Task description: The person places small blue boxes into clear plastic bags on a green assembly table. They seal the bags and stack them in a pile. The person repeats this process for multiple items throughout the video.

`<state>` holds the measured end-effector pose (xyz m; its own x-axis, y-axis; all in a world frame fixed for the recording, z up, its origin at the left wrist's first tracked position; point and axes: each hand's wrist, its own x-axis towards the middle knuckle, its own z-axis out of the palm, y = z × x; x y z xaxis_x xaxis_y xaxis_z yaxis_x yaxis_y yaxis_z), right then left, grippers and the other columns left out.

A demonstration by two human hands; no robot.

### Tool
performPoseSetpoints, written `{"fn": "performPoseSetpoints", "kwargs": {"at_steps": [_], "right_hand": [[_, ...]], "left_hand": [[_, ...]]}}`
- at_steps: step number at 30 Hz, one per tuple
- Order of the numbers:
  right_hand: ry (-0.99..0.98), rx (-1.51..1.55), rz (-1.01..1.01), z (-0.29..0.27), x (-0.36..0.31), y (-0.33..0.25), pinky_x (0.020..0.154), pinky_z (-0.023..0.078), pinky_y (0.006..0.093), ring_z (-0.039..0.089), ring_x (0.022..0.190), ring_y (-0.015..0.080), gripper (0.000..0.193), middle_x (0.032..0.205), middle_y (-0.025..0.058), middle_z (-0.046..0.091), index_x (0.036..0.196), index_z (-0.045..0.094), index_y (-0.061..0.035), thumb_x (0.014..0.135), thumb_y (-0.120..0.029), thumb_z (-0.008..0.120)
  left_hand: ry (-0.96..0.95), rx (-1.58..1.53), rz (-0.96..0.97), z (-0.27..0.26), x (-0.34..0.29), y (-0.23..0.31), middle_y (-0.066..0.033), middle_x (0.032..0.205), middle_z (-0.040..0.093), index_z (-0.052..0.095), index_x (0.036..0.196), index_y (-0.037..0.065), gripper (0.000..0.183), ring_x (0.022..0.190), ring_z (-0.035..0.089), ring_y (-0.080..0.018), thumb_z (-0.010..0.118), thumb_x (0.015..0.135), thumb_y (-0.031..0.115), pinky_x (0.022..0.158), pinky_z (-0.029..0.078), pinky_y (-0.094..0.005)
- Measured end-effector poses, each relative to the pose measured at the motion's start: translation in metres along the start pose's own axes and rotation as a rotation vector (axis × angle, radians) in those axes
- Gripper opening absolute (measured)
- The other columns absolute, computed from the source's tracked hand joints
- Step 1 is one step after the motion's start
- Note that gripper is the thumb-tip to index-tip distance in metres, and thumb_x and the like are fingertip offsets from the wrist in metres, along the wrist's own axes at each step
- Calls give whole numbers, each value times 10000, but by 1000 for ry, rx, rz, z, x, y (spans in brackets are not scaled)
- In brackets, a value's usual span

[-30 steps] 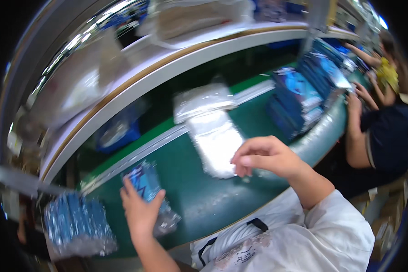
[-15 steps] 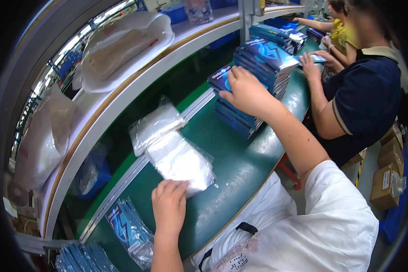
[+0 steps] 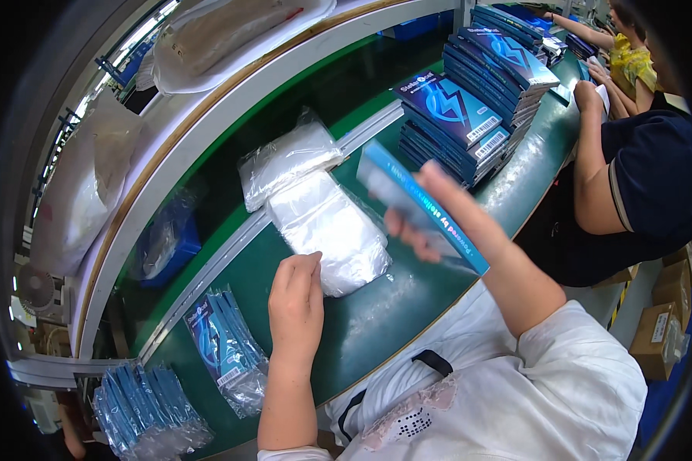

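My right hand, blurred by motion, grips a thin blue box by its sides, tilted above the green table. At the near left edge of a stack of clear plastic bags, my left hand is closed, fingertips pinching a bag's edge. A second pile of clear bags lies just beyond, partly under the first. To the right, a shorter stack of blue boxes stands in front of a taller stack of boxes. Bagged blue boxes lie left of my left hand.
More bagged boxes stand at the table's lower left. A white shelf with large plastic sacks runs along the far side, above a blue bin. A co-worker in a dark shirt sits at the right, near cardboard boxes.
My right hand has left the shorter stack with a box and swung it nearer and leftward over the table. My left hand's fingers have drawn together at the bags. The view has shifted.
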<state>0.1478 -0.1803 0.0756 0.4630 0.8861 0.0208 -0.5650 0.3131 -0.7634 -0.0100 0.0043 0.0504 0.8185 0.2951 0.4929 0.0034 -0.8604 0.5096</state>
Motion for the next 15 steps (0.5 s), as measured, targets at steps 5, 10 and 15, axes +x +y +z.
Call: {"fn": "performPoseSetpoints", "kwargs": {"at_steps": [5, 10, 15], "right_hand": [[-107, 219, 256, 1, -6, 52, 775, 531, 288, 647, 920, 162, 496, 1108, 155, 616, 1287, 418, 58, 862, -89, 626], [-149, 242, 393, 3, 10, 64, 857, 518, 311, 635, 992, 204, 690, 1192, 211, 569, 1375, 283, 84, 812, -30, 664], [-75, 89, 327, -4, 13, 54, 846, 526, 297, 639, 977, 191, 646, 1173, 192, 581, 1350, 315, 101, 817, -42, 651]], "left_hand": [[53, -104, 2, -1, 0, -3, -119, 896, 571, 658, 932, 6, 136, 783, 598, -250, 625, 803, -21, 686, 484, -318], [4, -344, -250, -3, -4, -12, -65, 921, 554, 682, 907, 20, 159, 785, 573, -167, 645, 768, -48, 680, 466, -264], [-27, -520, -565, -8, -4, -12, -26, 870, 613, 665, 911, -24, 110, 763, 592, -85, 617, 817, -56, 693, 461, -193]]}}
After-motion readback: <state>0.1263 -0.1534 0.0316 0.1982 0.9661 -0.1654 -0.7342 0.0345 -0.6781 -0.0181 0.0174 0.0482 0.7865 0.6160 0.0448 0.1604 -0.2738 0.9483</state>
